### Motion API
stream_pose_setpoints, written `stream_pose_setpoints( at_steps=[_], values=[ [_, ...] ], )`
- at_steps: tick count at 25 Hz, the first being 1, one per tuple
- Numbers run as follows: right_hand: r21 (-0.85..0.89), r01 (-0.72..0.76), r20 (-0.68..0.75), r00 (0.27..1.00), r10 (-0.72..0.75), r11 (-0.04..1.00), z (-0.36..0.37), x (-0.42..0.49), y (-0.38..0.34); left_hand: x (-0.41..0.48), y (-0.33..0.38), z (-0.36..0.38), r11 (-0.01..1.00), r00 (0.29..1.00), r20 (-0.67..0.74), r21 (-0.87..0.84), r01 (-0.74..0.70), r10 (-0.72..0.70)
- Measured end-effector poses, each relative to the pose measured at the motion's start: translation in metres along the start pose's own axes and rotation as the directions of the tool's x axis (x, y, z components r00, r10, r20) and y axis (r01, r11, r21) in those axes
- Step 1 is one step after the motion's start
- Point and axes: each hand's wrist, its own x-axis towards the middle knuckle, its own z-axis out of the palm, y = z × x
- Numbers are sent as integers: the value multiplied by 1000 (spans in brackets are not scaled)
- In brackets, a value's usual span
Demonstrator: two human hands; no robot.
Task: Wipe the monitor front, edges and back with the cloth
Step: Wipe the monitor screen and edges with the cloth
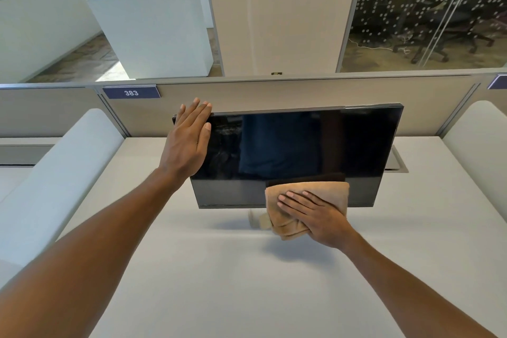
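Observation:
A black monitor stands on the white desk, its dark screen facing me and switched off. My left hand lies flat with straight fingers against the screen's upper left corner. A folded tan cloth covers the lower bezel a little right of centre. My right hand presses the cloth against the monitor with straight fingers; the cloth's lower folds hang below the bottom edge. The monitor's stand is hidden behind the cloth and hand.
A beige partition with a blue "383" label runs behind the monitor. White curved dividers flank the desk. A cable hatch sits at the back right. Beyond are a white planter and glass-walled room.

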Motion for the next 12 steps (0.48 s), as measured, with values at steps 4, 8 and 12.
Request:
stream_pose_setpoints(
  at_steps=[4,8,12],
  values=[
    [-39,-89,11,996,89,995,-2,-67,37,0,1,0,1000,1000,3,1,2,-2],
    [-57,-192,-20,981,191,980,-15,-104,66,-1,1,-1,1000,1000,21,6,12,-12],
    [52,-375,-204,903,377,926,-44,-76,72,-1,1,-1,1000,999,44,0,27,-27]
  ],
)
